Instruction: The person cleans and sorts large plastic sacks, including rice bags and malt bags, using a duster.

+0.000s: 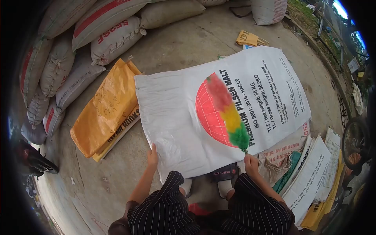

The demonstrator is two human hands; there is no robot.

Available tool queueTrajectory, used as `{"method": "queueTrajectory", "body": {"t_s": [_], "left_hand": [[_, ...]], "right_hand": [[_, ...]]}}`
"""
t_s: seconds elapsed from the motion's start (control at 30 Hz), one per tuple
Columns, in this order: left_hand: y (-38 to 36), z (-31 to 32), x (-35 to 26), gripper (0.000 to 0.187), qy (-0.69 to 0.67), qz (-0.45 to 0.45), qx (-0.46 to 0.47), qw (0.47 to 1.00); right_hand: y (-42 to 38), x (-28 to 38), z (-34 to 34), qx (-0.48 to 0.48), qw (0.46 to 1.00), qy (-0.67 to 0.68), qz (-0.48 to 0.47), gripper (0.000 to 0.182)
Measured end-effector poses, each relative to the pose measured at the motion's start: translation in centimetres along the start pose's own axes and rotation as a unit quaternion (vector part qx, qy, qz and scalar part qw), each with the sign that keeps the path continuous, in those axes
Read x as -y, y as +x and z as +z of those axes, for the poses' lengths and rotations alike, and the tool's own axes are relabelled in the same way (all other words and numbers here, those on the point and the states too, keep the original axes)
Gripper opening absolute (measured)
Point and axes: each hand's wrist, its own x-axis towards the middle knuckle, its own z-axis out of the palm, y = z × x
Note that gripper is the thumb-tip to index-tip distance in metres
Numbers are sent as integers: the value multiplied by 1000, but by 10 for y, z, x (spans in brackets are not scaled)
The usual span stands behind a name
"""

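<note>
I am observing the right hand (251,161) closed around the handle of a feather duster (228,113), its long axis slanting up-left across the white malt sack (172,113). The left hand (152,155) is pinning that sack's near edge, fingers flat; yellow sacks (105,109) are lying left of it

I crouched over a bare concrete floor (188,47). A white malt sack (176,117) lay flat on it, an orange sack (103,109) just beside, filled sacks (58,58) heaped behind, and flattened bags (313,172) stacked at my right.
</note>
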Motion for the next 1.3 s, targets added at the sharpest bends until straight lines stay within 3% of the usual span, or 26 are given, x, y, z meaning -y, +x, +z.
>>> {"method": "queueTrajectory", "body": {"t_s": [0.07, 0.1, 0.17, 0.23, 0.27, 0.43, 0.5, 0.53, 0.6, 0.63, 0.7, 0.8, 0.87, 0.9, 0.97, 1.0, 1.1, 1.13, 1.17, 1.23, 1.3], "left_hand": [[5, -4, 19, 55, 122, -14, -8, 992], [7, 9, 42, 50, 21, 420, 11, 907], [-7, 1, 8, 47, 167, 128, -54, 976], [-4, 1, 7, 48, 78, 174, -34, 981], [-2, 0, 5, 50, 87, 122, -59, 987], [-23, 1, -22, 51, 87, 161, -55, 982], [-25, 0, -24, 51, 98, 163, -58, 980], [-22, -1, -20, 50, 82, 181, -57, 978], [-15, -9, -10, 50, 73, 196, -56, 976], [-10, -12, -6, 49, 102, 183, -60, 976], [-1, -9, 10, 48, 131, 166, -64, 975], [7, -5, 19, 44, 45, 205, -85, 974], [-1, -8, 9, 38, 134, 138, 6, 981], [-5, -12, 12, 38, 135, 136, -1, 981], [-11, -17, 17, 35, 44, 334, 59, 940], [-6, -20, 23, 35, 47, 336, 57, 939], [30, -26, 53, 39, -20, 13, 53, 998], [28, -26, 53, 41, -8, 16, 37, 999], [27, -27, 54, 41, -4, 18, 35, 999], [3, -25, 44, 40, 119, 54, -5, 991], [-15, -20, 31, 39, 135, 75, -16, 988]], "right_hand": [[-22, 13, 12, 186, 977, -63, -78, 31], [-24, 6, 12, 187, 978, -60, -72, 31], [-20, -22, 4, 336, 881, -253, -216, 31], [-15, -37, -6, 324, 894, -245, -187, 29], [-11, -39, -13, 304, 900, -265, -165, 28], [-3, -74, -39, 179, 926, -324, -69, 30], [1, -88, -57, 69, 933, -354, -15, 33], [3, -93, -61, 70, 934, -351, -15, 33], [-1, -99, -64, -113, 963, -202, 137, 33], [1, -101, -58, -111, 963, -203, 138, 33], [5, -102, -35, -114, 976, -186, 6, 31], [14, -44, 12, 92, 969, -200, -110, 26], [21, -3, 44, 181, 944, -191, -200, 23], [25, 12, 54, 213, 929, -189, -236, 23], [45, 14, 70, 211, 928, -190, -241, 24], [57, 12, 78, 205, 928, -196, -244, 26], [100, -13, 80, 106, 940, -296, -133, 30], [110, -18, 81, 46, 946, -300, -112, 30], [118, -23, 87, 44, 948, -294, -111, 30], [123, -19, 96, -63, 978, -179, -83, 32], [117, 3, 114, -43, 983, -163, -66, 32]]}}
